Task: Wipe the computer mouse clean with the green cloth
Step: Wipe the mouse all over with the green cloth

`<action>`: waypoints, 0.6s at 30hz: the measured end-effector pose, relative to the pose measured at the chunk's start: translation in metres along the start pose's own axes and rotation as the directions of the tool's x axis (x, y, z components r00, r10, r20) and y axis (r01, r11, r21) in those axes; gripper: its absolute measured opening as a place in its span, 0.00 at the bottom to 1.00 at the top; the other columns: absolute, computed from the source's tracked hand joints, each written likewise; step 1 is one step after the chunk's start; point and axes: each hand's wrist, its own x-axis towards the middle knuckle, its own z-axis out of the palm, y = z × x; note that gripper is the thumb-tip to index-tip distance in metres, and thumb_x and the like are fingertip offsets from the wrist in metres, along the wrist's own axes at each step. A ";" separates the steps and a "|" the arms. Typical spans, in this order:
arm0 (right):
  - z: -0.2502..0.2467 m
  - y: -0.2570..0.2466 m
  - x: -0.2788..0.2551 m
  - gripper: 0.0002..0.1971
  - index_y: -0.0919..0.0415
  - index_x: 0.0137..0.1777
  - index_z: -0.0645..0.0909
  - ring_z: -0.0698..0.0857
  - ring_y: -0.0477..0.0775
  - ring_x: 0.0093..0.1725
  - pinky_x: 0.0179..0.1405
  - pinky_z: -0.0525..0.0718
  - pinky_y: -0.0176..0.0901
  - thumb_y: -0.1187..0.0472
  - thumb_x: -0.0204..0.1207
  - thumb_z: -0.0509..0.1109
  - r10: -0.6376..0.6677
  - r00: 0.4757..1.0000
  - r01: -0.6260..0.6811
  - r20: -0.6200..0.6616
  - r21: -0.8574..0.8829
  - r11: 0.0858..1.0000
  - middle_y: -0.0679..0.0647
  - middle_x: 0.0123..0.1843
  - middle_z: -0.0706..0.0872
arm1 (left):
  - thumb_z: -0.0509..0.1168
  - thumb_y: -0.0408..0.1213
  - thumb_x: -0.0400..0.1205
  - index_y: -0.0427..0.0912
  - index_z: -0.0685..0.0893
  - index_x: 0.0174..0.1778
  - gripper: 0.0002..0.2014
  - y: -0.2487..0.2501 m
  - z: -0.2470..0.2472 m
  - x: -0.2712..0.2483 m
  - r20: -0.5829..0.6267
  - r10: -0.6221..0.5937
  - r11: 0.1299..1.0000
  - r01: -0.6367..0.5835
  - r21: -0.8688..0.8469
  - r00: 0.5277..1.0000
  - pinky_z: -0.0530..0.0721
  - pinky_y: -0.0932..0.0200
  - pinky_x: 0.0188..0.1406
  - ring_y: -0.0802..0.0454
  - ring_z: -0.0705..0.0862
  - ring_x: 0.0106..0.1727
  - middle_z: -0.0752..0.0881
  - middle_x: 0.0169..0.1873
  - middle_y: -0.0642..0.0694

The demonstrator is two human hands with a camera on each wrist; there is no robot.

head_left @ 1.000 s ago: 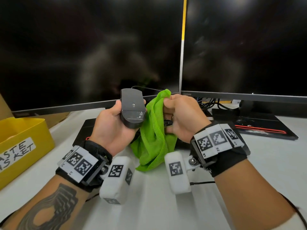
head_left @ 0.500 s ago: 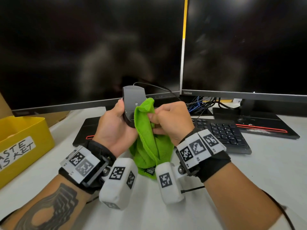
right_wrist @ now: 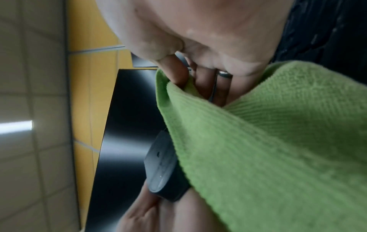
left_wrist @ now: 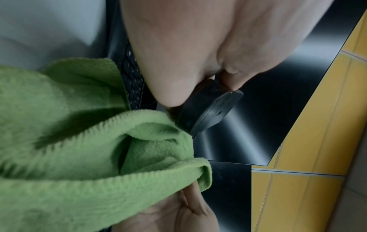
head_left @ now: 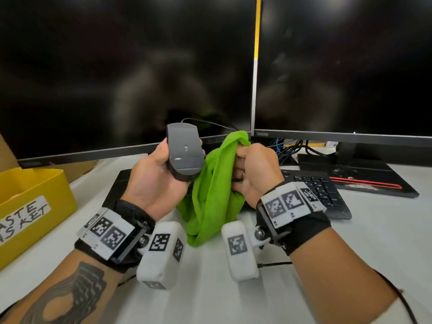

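My left hand grips a dark grey wired computer mouse, held up above the desk with its flat underside turned toward me. The same mouse shows edge-on in the left wrist view and low centre in the right wrist view as mouse. My right hand holds a bunched green cloth just right of the mouse; the cloth hangs down to the desk. The cloth touches the mouse's lower right edge. In the right wrist view my fingers curl into the cloth.
Two dark monitors fill the background. A black keyboard lies behind my right hand, a black monitor base beyond it. A yellow bin labelled waste basket stands at the left on the white desk.
The cloth was wrapped over the mouse's right side half a second ago; now my right hand has drawn it off to the right, baring the mouse's underside.
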 end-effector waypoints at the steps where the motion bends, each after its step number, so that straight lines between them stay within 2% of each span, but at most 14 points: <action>1: -0.002 0.001 0.002 0.11 0.63 0.49 0.85 0.88 0.60 0.32 0.50 0.92 0.62 0.65 0.84 0.61 0.060 0.998 -0.062 0.028 0.058 0.996 0.67 0.45 0.93 | 0.60 0.47 0.81 0.38 0.75 0.85 0.34 0.000 -0.001 0.001 -0.001 0.000 1.000 0.000 0.009 1.000 0.73 0.43 0.84 0.38 0.79 0.79 0.79 0.80 0.35; 2: -0.002 0.003 0.005 0.12 0.63 0.51 0.86 0.88 0.60 0.34 0.49 0.90 0.60 0.65 0.85 0.60 0.096 0.994 -0.101 0.060 0.087 0.991 0.66 0.46 0.94 | 0.58 0.47 0.84 0.38 0.74 0.85 0.32 -0.001 -0.002 0.003 -0.001 -0.001 1.000 0.001 0.007 1.000 0.72 0.43 0.85 0.38 0.77 0.83 0.77 0.83 0.35; 3: -0.002 0.004 0.005 0.13 0.64 0.57 0.87 0.88 0.62 0.41 0.51 0.89 0.60 0.64 0.85 0.60 0.114 0.990 -0.123 0.087 0.104 0.987 0.68 0.53 0.95 | 0.56 0.46 0.88 0.39 0.74 0.86 0.30 -0.001 -0.004 0.005 -0.003 0.000 1.000 0.000 0.000 1.000 0.71 0.42 0.85 0.39 0.73 0.86 0.75 0.85 0.36; 5: 0.000 0.005 0.004 0.19 0.68 0.69 0.85 0.87 0.65 0.53 0.59 0.88 0.63 0.62 0.85 0.60 0.131 0.978 -0.156 0.162 0.148 0.977 0.69 0.63 0.92 | 0.50 0.44 0.94 0.40 0.72 0.87 0.26 0.000 -0.007 0.007 -0.006 -0.005 1.000 0.005 -0.015 1.000 0.66 0.38 0.89 0.37 0.67 0.89 0.72 0.87 0.35; 7: 0.001 0.007 0.005 0.22 0.68 0.74 0.82 0.85 0.65 0.54 0.62 0.86 0.63 0.59 0.86 0.60 0.134 0.966 -0.172 0.222 0.162 0.972 0.69 0.63 0.91 | 0.50 0.43 0.95 0.38 0.68 0.89 0.26 0.002 -0.009 0.008 0.035 -0.026 1.000 0.026 -0.013 0.999 0.60 0.35 0.91 0.34 0.62 0.91 0.66 0.89 0.31; 8: 0.001 0.008 0.004 0.22 0.67 0.73 0.83 0.85 0.63 0.50 0.59 0.87 0.60 0.57 0.86 0.60 0.132 0.957 -0.178 0.260 0.163 0.970 0.67 0.58 0.92 | 0.52 0.42 0.94 0.36 0.66 0.89 0.26 0.004 -0.009 0.008 0.051 -0.031 0.999 0.031 -0.005 0.998 0.58 0.35 0.92 0.32 0.60 0.91 0.64 0.89 0.30; 9: 0.001 0.008 0.003 0.21 0.65 0.70 0.85 0.85 0.60 0.44 0.53 0.87 0.56 0.54 0.86 0.61 0.128 0.946 -0.182 0.297 0.160 0.970 0.63 0.52 0.91 | 0.53 0.41 0.93 0.35 0.66 0.88 0.27 0.005 -0.009 0.007 0.065 -0.026 1.000 0.025 0.017 0.998 0.57 0.34 0.92 0.31 0.61 0.91 0.66 0.88 0.29; 10: 0.000 0.009 0.002 0.18 0.61 0.66 0.86 0.84 0.57 0.39 0.47 0.86 0.51 0.53 0.86 0.62 0.122 0.935 -0.183 0.334 0.156 0.971 0.60 0.47 0.89 | 0.56 0.41 0.92 0.35 0.66 0.87 0.27 0.005 -0.009 0.006 0.067 -0.008 0.999 0.005 0.052 0.998 0.60 0.35 0.91 0.32 0.66 0.89 0.70 0.84 0.30; 11: 0.000 0.009 0.000 0.15 0.58 0.63 0.86 0.83 0.55 0.36 0.44 0.85 0.49 0.52 0.85 0.63 0.114 0.926 -0.179 0.361 0.152 0.972 0.57 0.44 0.88 | 0.59 0.40 0.90 0.37 0.66 0.87 0.28 0.004 -0.008 0.006 0.061 0.006 0.997 -0.011 0.082 0.998 0.67 0.38 0.88 0.36 0.74 0.83 0.74 0.81 0.34; 13: 0.002 0.009 -0.004 0.10 0.55 0.61 0.85 0.85 0.54 0.40 0.44 0.86 0.49 0.55 0.85 0.66 0.081 0.915 -0.144 0.396 0.131 0.981 0.55 0.43 0.88 | 0.63 0.36 0.89 0.42 0.64 0.90 0.32 0.001 -0.008 0.004 0.043 0.012 0.994 -0.017 0.112 0.999 0.85 0.48 0.71 0.45 0.85 0.67 0.81 0.75 0.39; 14: 0.004 0.010 -0.006 0.10 0.56 0.63 0.84 0.87 0.54 0.41 0.46 0.88 0.51 0.58 0.85 0.69 0.051 0.912 -0.108 0.408 0.117 0.987 0.55 0.44 0.89 | 0.65 0.33 0.89 0.44 0.64 0.91 0.32 -0.003 -0.009 0.004 0.036 0.015 0.993 -0.020 0.120 0.999 0.87 0.49 0.68 0.47 0.87 0.63 0.84 0.73 0.39; 16: 0.009 0.014 -0.009 0.15 0.63 0.68 0.82 0.89 0.56 0.43 0.52 0.89 0.57 0.67 0.82 0.73 0.001 0.908 -0.045 0.418 0.097 0.994 0.59 0.46 0.90 | 0.66 0.30 0.88 0.47 0.68 0.88 0.31 -0.008 -0.006 0.002 0.007 0.026 0.990 -0.027 0.140 1.000 0.80 0.45 0.76 0.45 0.86 0.66 0.83 0.76 0.35; 18: 0.012 0.018 -0.009 0.22 0.66 0.72 0.77 0.89 0.61 0.42 0.52 0.89 0.61 0.74 0.80 0.73 -0.029 0.910 -0.012 0.413 0.097 0.995 0.63 0.47 0.89 | 0.67 0.28 0.86 0.48 0.72 0.84 0.29 -0.011 -0.001 0.000 -0.012 0.039 0.984 -0.036 0.176 0.999 0.81 0.48 0.69 0.46 0.86 0.64 0.84 0.76 0.36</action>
